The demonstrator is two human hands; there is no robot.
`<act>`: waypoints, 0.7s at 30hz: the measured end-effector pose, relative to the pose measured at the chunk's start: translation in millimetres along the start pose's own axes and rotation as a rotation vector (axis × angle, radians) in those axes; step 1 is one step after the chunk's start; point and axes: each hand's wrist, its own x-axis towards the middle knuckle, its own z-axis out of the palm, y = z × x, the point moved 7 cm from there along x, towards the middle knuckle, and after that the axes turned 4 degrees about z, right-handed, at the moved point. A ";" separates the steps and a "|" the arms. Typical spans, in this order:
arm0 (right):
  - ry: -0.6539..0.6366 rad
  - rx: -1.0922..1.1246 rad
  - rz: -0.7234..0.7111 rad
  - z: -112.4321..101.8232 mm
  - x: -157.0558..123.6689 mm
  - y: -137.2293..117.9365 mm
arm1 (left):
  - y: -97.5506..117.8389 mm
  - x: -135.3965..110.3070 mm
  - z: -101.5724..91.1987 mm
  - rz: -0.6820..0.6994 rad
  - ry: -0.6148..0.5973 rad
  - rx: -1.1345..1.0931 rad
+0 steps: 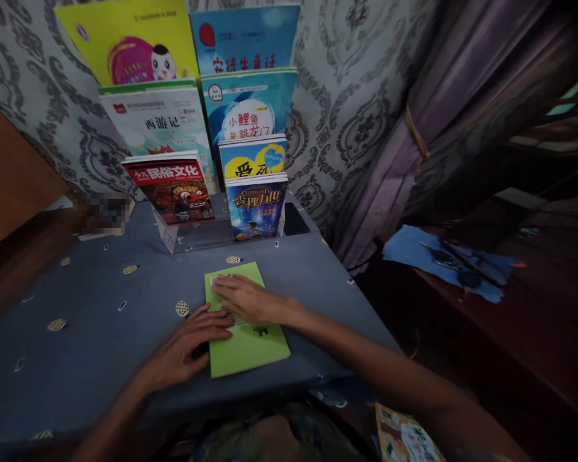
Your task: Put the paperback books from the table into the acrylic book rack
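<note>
From the head view, I see a green book lying flat on the grey-blue tablecloth, in the lower middle of the frame. The left hand rests at the book's left edge, its fingers stretched out upon the cover and pinching nothing that I can see. The right hand lies palm down on the upper part of the cover, its fingers close together, not gripping. In the upper middle, a clear stand carries several upright books, and a patterned wall covering is behind them.
</note>
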 end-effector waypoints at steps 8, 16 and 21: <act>0.038 -0.122 0.181 10.5 -0.5 29.5 | -0.2 -0.5 2.1 0.023 -0.013 0.080; 0.150 -0.111 0.345 -11.1 -38.2 60.7 | 1.3 -3.1 -4.2 0.067 -0.037 0.150; 0.271 0.012 0.338 -22.4 -41.2 67.9 | -20.6 -17.7 -28.3 0.000 -0.049 0.318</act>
